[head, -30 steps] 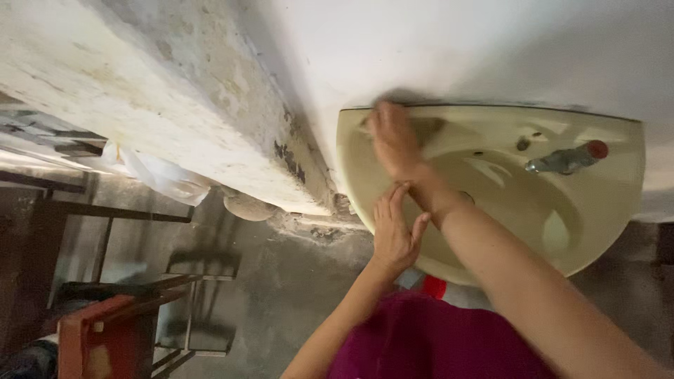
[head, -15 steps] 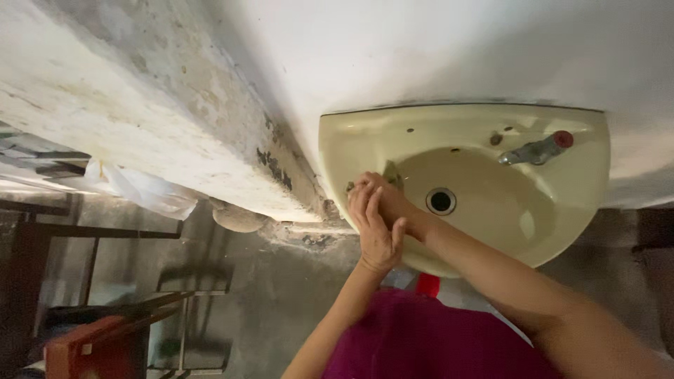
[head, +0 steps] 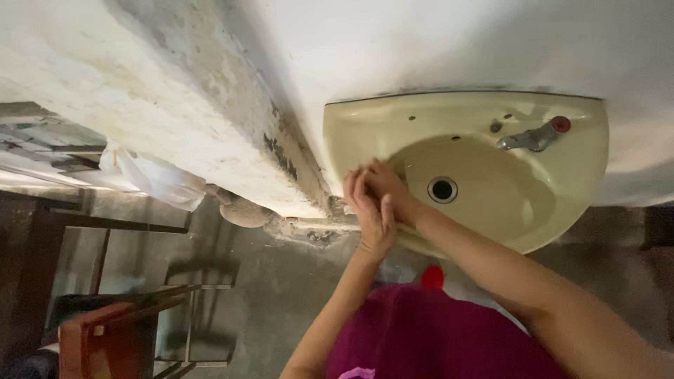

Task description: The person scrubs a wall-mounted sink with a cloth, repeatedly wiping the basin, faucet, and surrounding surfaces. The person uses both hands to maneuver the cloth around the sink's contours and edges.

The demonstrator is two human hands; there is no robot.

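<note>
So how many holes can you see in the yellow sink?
4 that I can make out: the big dark drain in the bowl, a small overflow hole above it, and little holes on the sink's ledge, one at left, one beside the tap. The hands may hide others.

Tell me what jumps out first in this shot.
The pale yellow sink fixed to the white wall, right of centre, draws the eye, with its metal tap capped in red at the back rim. Over its front left edge the left hand and right hand are pressed together. To the left runs a stained, peeling wall.
</note>
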